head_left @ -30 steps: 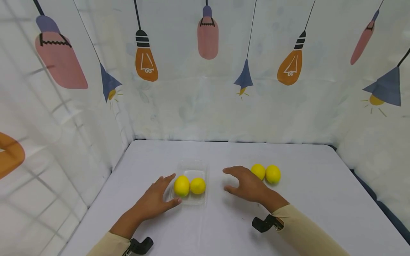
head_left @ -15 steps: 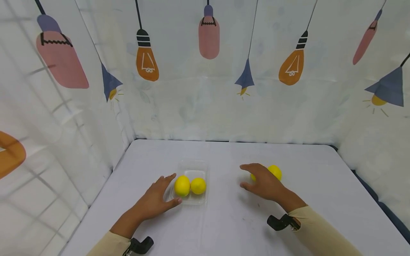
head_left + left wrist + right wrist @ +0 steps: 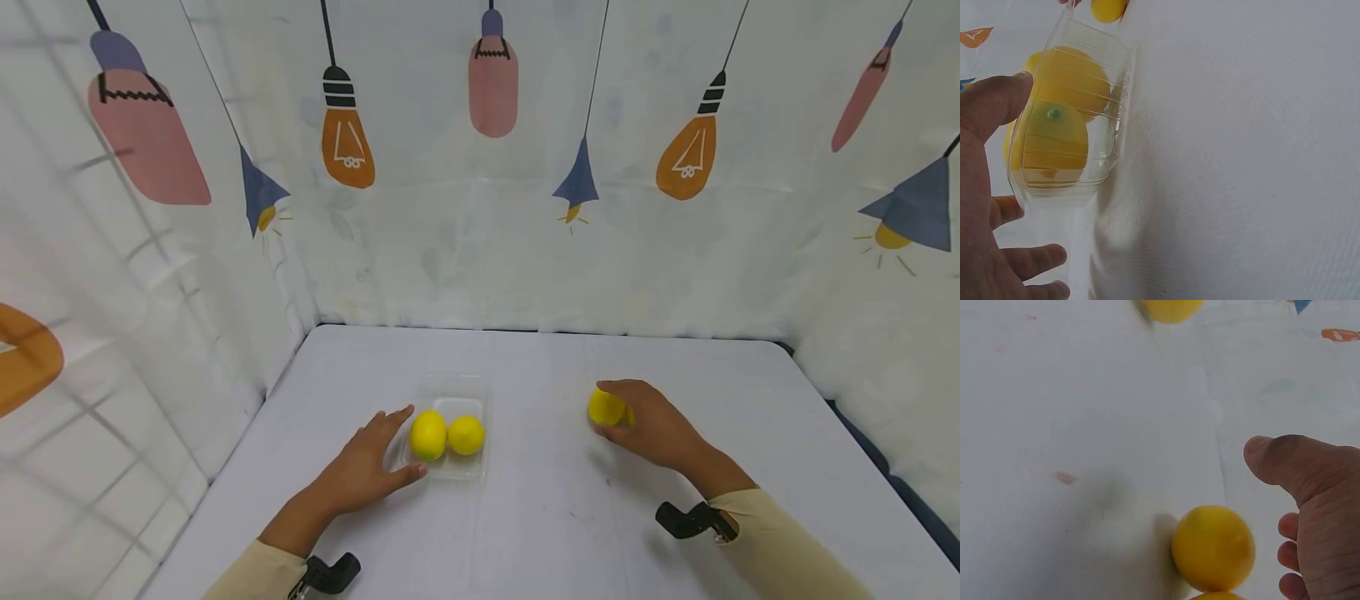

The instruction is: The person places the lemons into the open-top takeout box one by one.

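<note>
Two yellow lemons (image 3: 428,435) (image 3: 467,435) sit side by side in a clear plastic container (image 3: 459,472). Beside its left side is my left hand (image 3: 360,467), fingers spread; in the left wrist view the thumb lies at the container's rim (image 3: 1017,181). On the right, my right hand (image 3: 656,425) arches over two more lemons, thumb and fingers around the nearer-left lemon (image 3: 604,407). The right wrist view has the thumb apart from a lemon (image 3: 1213,548). A second lemon (image 3: 1217,596) shows only at the bottom edge; in the head view the hand mostly hides it.
A white table (image 3: 525,517) carries everything, with small reddish marks on its surface (image 3: 1066,478). White cloth walls (image 3: 465,250) printed with lamps and bulbs surround its back and sides. Each wrist wears a black camera mount (image 3: 333,575).
My right hand has moved right, from left of the loose lemons to over them, with its thumb and fingers now around one. The left hand and the container have stayed put.
</note>
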Tool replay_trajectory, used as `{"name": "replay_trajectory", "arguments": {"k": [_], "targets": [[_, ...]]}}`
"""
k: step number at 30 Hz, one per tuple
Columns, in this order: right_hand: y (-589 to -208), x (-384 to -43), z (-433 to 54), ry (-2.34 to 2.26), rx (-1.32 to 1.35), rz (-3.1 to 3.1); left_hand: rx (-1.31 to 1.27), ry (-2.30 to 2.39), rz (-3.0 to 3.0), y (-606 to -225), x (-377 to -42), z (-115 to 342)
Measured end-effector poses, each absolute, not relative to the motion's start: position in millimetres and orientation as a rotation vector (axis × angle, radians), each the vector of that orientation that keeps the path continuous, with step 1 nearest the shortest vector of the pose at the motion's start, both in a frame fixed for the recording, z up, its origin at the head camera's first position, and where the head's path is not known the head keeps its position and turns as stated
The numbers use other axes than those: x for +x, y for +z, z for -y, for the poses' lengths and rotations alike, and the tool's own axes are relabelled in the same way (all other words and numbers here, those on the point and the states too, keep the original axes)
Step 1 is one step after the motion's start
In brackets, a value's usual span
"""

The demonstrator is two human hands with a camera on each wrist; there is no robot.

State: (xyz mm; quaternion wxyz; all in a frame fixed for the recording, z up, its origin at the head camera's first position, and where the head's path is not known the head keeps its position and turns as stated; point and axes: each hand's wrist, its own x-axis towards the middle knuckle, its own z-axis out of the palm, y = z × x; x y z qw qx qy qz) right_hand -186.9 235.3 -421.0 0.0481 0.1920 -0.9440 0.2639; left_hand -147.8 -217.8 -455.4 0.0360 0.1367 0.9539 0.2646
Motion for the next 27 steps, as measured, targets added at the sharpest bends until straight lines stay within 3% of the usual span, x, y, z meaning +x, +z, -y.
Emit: {"name": "replay_trajectory", "arguments": {"k": [27], "targets": [[-426.8,-191.0,-284.9,0.801,0.420,2.996,0.424,0.809,-2.929,-452.3,-147.0,218.1]]}}
